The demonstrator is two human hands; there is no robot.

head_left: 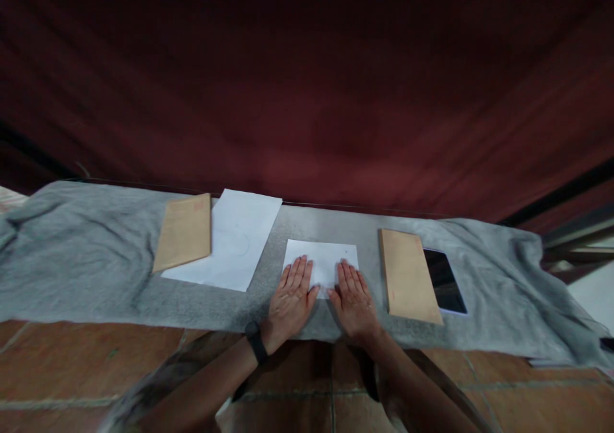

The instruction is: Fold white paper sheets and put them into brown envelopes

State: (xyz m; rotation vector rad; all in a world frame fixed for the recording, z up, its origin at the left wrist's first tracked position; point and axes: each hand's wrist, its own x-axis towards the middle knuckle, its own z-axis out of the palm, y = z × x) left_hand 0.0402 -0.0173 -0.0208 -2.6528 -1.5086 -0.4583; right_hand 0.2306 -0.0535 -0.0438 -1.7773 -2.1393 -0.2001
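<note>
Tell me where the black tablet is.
Head view, right side: the black tablet lies on the grey cloth, against the right edge of the brown envelope beside the right hand.

Dim room with a red curtain and a tiled floor.
A dark red curtain [307,87] fills the upper half of the frame. A grey cloth [86,260] stretches across the middle, reddish-brown floor tiles [71,362] run along the bottom, and a dark rail [566,193] slants at the right edge.

Left hand [291,300] and right hand [354,299] flat, palms down, fingers extended forward, side by side; forearms converging.
</note>
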